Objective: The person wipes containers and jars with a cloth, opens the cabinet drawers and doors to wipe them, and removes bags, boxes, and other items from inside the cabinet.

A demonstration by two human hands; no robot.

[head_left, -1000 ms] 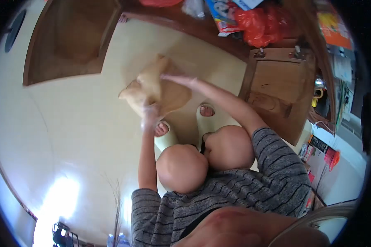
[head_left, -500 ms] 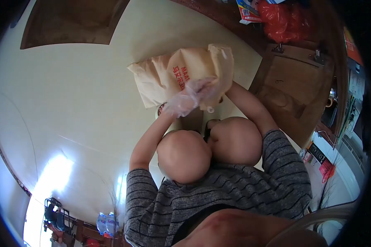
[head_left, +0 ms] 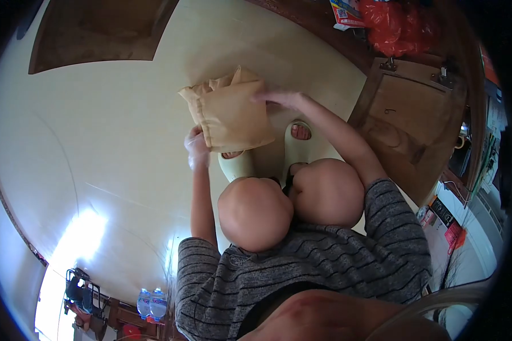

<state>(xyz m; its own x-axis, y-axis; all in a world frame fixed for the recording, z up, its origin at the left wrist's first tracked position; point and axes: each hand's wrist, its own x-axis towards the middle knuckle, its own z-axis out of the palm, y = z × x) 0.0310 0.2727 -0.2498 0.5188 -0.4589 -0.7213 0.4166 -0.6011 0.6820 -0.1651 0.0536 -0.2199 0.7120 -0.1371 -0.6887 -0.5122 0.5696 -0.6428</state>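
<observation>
A soft tan bag [head_left: 236, 116] lies folded over above the floor, in front of my feet. Its open-looking, crumpled edge faces left, and no print shows on the side turned up. My left hand [head_left: 197, 149], in a thin clear plastic glove, is closed on the bag's lower left edge. On the far right side, my right hand [head_left: 281, 100] reaches out with fingers stretched flat against the bag's upper right corner. Its fingertips are somewhat blurred.
Pale green slippers [head_left: 297, 139] are on my feet, just below the bag. A wooden cabinet door [head_left: 407, 119] stands to the right. Red plastic bags [head_left: 398, 25] lie at the top right. Another brown wooden panel [head_left: 99, 31] is at the top left, and wrapped bottles [head_left: 152, 304] stand lower left.
The bag's right part has been folded over to the left, hiding the red print. My left hand has moved left to the bag's edge; my right hand has come out from behind it.
</observation>
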